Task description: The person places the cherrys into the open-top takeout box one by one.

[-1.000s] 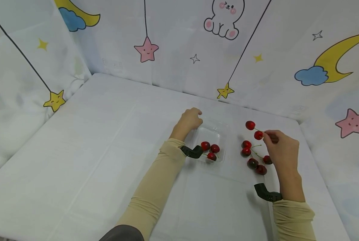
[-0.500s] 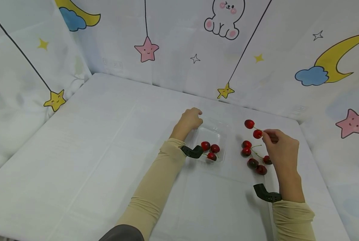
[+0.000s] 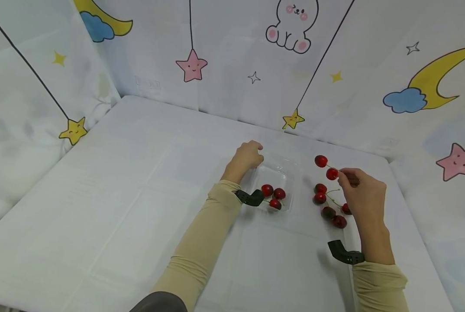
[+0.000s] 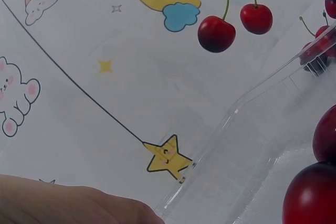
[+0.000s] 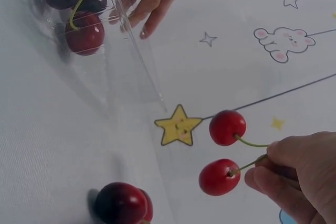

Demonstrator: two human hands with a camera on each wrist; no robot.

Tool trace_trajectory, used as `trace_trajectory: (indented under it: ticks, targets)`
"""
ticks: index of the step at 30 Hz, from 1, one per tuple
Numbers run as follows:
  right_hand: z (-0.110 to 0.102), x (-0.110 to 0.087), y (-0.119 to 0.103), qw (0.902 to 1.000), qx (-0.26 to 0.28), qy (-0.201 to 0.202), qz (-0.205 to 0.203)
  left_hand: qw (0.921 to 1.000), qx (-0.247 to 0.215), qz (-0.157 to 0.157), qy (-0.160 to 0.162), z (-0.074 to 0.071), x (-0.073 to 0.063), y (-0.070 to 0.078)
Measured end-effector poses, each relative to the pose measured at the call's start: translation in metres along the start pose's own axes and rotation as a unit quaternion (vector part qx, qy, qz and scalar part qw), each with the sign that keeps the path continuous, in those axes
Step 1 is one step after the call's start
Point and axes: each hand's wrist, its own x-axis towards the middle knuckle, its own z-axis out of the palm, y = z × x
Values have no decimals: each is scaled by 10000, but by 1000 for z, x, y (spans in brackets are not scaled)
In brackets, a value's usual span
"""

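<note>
Two round red cherries, green stems pinched in your right grip, have edged nearer the clear plastic box. Whether your left grip holds it is unclear.

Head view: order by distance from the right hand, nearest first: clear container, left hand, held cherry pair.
1. Held cherry pair: in its grip, just left
2. Clear container: farther left
3. Left hand: by the container's left side
</note>
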Motion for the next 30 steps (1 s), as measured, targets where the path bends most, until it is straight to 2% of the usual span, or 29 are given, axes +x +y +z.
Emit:
trace_trajectory:
  ticks: [7, 22, 30]
  targets:
    - [1, -1, -4, 9999, 63, 33, -98, 10000, 14, 14, 43, 1, -1, 0]
    - [3, -3, -11, 9976, 211, 374, -549, 10000, -33, 27, 27, 0, -3, 0]
    - [4, -5, -16, 9974, 238, 342, -587, 10000, -7, 30, 19, 0, -2, 0]
